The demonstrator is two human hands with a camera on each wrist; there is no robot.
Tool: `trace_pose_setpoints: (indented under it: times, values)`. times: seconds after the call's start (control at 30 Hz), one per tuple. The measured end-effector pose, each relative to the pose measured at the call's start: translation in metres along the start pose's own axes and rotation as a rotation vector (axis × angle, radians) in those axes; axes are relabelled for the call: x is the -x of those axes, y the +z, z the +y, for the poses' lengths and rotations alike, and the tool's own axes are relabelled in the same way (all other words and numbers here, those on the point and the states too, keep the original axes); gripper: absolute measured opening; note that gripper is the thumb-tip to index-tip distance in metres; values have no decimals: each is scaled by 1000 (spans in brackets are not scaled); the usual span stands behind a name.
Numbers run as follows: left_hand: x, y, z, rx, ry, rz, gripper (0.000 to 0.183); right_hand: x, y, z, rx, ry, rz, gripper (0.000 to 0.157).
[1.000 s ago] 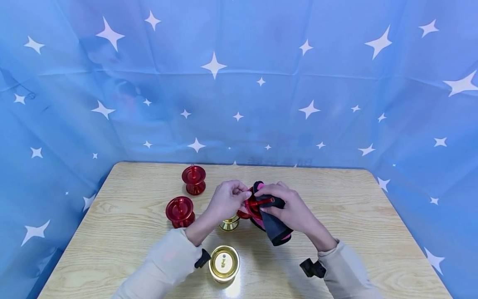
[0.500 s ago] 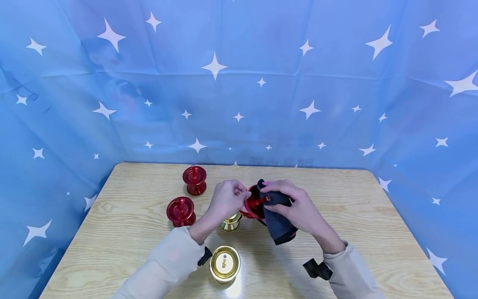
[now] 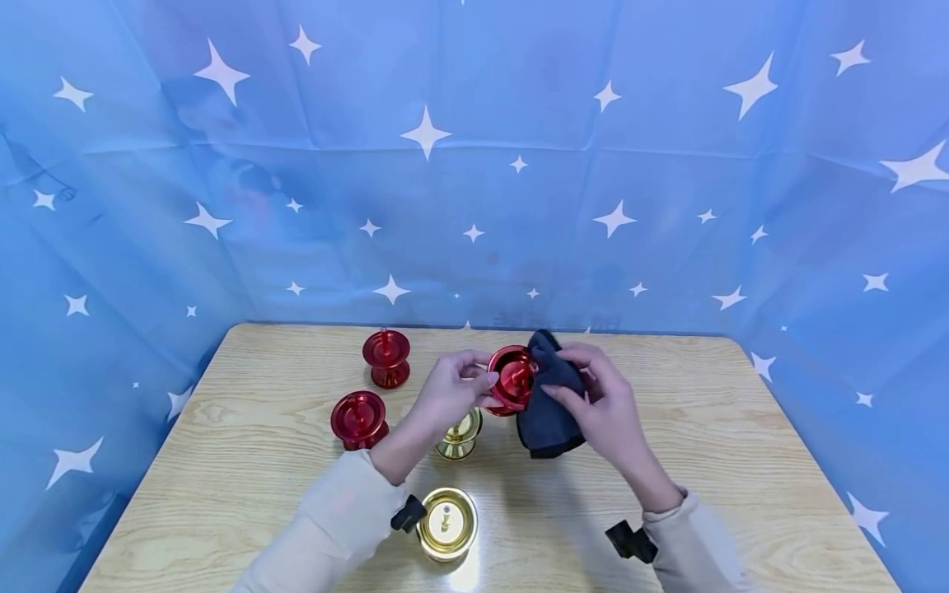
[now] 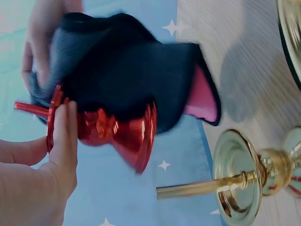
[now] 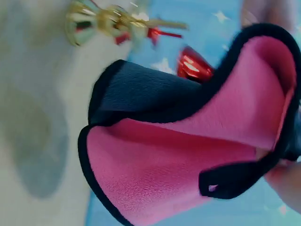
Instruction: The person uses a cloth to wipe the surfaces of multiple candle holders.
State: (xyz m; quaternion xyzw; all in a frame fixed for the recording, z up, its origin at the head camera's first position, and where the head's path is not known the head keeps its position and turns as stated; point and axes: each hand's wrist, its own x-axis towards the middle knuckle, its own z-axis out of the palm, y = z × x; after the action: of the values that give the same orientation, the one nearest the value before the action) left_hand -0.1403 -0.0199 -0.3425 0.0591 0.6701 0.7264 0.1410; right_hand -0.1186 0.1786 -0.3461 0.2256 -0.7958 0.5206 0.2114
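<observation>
My left hand (image 3: 448,391) pinches the dish rim of a shiny red candle holder (image 3: 511,371) that has a thin tube in its middle. In the left wrist view, the fingers and thumb lie on either side of that rim, and the holder's flared foot (image 4: 138,141) points away from the hand. A dark grey cloth (image 3: 552,420) with black edging is pinched in my right hand (image 3: 604,403), pressed to the right side of the dish. The right wrist view shows the cloth's pink side (image 5: 155,174) and a small black loop (image 5: 230,179).
Two more red candle holders (image 3: 358,416) stand on the wooden table (image 3: 712,461), left of the hands. One gold holder (image 3: 458,438) stands just below the left hand, another gold holder (image 3: 447,523) nearer the front. A blue star-patterned curtain (image 3: 474,181) hangs behind the table.
The held candle holder has tilted so its dish faces more upward toward the head camera. My right hand and the cloth have moved up and right. My left hand has stayed nearly in place.
</observation>
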Motion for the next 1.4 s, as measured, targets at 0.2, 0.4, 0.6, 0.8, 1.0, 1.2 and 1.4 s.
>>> trace_pose_setpoints:
  times: [0.2,0.4,0.6,0.8,1.0,1.2,1.4]
  values:
    - [0,1,-4,8,9,32,18,18,14,8,75,-10,-75,38]
    - [1,0,-6,24,28,44,18,27,21,11,86,-35,-65,37]
    - [2,-3,-6,-24,43,-17,17,24,17,10,124,-88,-38,31]
    - [0,-6,-4,-163,19,-163,19,12,9,11,227,-176,-103,35]
    - [1,-4,-3,-193,-13,-186,20,6,9,12,260,-193,-132,38]
    - [0,-4,-4,-129,-10,-39,16,16,19,6,293,-97,-66,30]
    - [-1,-7,-6,-109,39,-12,18,24,26,0,277,-58,-61,29]
